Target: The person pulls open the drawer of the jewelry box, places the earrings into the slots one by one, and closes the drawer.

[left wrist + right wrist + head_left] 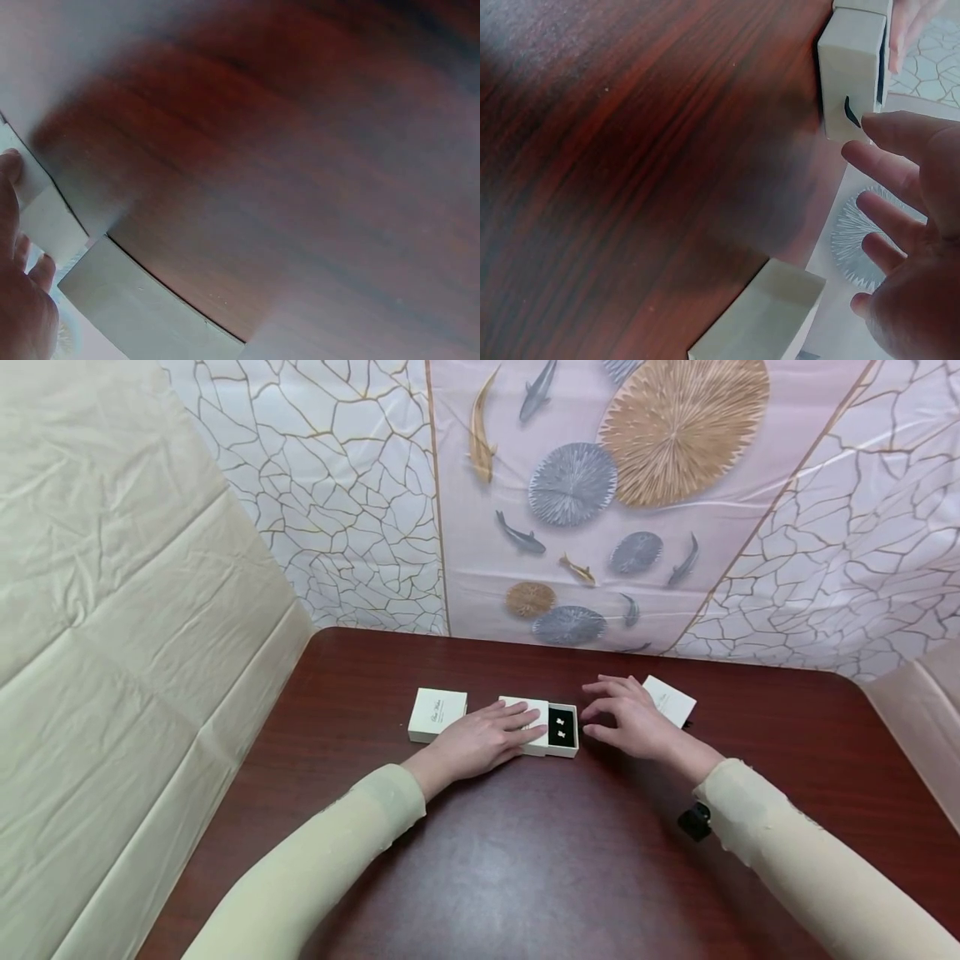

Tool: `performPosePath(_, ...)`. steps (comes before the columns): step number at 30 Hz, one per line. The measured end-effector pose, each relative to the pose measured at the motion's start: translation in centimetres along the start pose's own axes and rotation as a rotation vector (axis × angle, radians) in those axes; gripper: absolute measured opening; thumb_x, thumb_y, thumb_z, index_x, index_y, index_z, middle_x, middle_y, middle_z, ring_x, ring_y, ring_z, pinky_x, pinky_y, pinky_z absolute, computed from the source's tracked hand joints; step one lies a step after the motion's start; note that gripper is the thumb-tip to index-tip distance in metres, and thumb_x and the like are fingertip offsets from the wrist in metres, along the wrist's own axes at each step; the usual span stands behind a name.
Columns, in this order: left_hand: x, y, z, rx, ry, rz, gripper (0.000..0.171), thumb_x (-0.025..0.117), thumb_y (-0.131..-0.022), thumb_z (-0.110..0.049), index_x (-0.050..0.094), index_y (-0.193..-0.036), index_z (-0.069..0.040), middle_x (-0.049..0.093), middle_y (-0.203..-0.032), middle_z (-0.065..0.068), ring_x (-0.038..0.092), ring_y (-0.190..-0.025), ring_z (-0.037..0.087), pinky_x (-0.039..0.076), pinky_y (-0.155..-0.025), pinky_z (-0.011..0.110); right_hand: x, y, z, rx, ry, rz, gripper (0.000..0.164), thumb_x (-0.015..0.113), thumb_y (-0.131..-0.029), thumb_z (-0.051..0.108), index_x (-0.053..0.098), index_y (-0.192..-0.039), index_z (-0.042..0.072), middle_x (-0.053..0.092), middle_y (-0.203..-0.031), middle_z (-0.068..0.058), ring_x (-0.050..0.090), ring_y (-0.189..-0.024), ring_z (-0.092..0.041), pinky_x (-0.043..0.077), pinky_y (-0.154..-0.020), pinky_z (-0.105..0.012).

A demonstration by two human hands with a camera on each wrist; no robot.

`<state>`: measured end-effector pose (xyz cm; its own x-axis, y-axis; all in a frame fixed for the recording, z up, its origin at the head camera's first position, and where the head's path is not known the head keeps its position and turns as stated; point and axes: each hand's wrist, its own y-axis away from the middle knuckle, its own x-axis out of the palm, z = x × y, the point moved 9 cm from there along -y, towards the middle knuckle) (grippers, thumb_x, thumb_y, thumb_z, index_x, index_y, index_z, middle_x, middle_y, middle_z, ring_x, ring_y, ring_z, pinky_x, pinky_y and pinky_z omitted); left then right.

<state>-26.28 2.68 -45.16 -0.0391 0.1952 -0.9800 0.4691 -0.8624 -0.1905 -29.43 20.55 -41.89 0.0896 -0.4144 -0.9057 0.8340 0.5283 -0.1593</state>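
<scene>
In the head view a small white drawer-style jewelry box (534, 748) lies on the table, its inner tray (572, 748) slid part way out to the right. Two small pale earrings (561, 722) sit on the tray's black insert (554, 739). My left hand (483, 739) holds the box's outer sleeve, fingers across its top and thumb along the near side. Just right of the tray is my right hand (626, 720), fingers loosely spread and holding nothing. The right wrist view shows a black pull tab (851, 112) on the tray's end, close to the thumb tip.
A second white box (437, 712) with dark lettering stands left of my left hand. Another white box (670, 700) lies angled behind my right hand, partly covered by it. The dark red wooden table (480, 860) ends at a patterned cloth wall (487, 602).
</scene>
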Motion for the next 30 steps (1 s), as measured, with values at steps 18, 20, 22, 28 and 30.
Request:
performPosePath(18,0.0,-0.2,-0.1,0.002,0.009,0.004,0.05,0.065,-0.109,-0.026,0.057,-0.157,-0.018,0.051,-0.162,0.009,0.043,-0.155,0.028,0.035,-0.127,0.05,1.4,-0.5,-0.2,0.006,-0.039,0.006,0.012,0.081,-0.089,0.004,0.078,-0.082,0.012,0.066,-0.138,-0.025,0.045,-0.144,-0.052,0.019,-0.119,-0.08)
performPosePath(20,0.0,-0.2,-0.1,0.001,0.008,0.006,0.05,0.065,-0.109,-0.026,0.057,-0.157,-0.018,0.051,-0.162,0.009,0.043,-0.155,0.028,0.035,-0.127,0.05,1.5,-0.5,-0.2,0.013,-0.048,0.007,0.014,0.081,-0.09,0.003,0.077,-0.08,0.013,0.066,-0.138,-0.025,0.045,-0.145,-0.052,0.018,-0.12,-0.08)
performPosePath(22,0.0,-0.2,-0.1,0.002,0.011,0.006,0.05,0.065,-0.109,-0.026,0.057,-0.157,-0.018,0.051,-0.162,0.01,0.043,-0.155,0.028,0.035,-0.127,0.05,1.6,-0.6,-0.2,0.022,-0.056,0.01,0.015,0.08,-0.09,0.003,0.076,-0.08,0.013,0.066,-0.138,-0.025,0.044,-0.145,-0.052,0.018,-0.12,-0.08)
performPosePath(28,0.0,-0.1,-0.1,0.003,0.017,0.0,0.05,0.066,-0.108,-0.025,0.057,-0.157,-0.017,0.052,-0.162,0.01,0.043,-0.154,0.028,0.035,-0.126,0.05,1.7,-0.7,-0.2,0.025,-0.066,0.01,0.017,0.08,-0.091,0.002,0.075,-0.079,0.013,0.066,-0.138,-0.026,0.044,-0.145,-0.052,0.018,-0.12,-0.08)
performPosePath(30,0.0,-0.1,0.0,0.002,0.014,0.0,0.05,0.066,-0.108,-0.025,0.057,-0.157,-0.017,0.052,-0.162,0.01,0.043,-0.154,0.028,0.035,-0.126,0.05,1.7,-0.8,-0.2,0.018,-0.065,0.004,0.017,0.08,-0.091,0.002,0.074,-0.079,0.013,0.066,-0.137,-0.026,0.045,-0.145,-0.052,0.018,-0.12,-0.08)
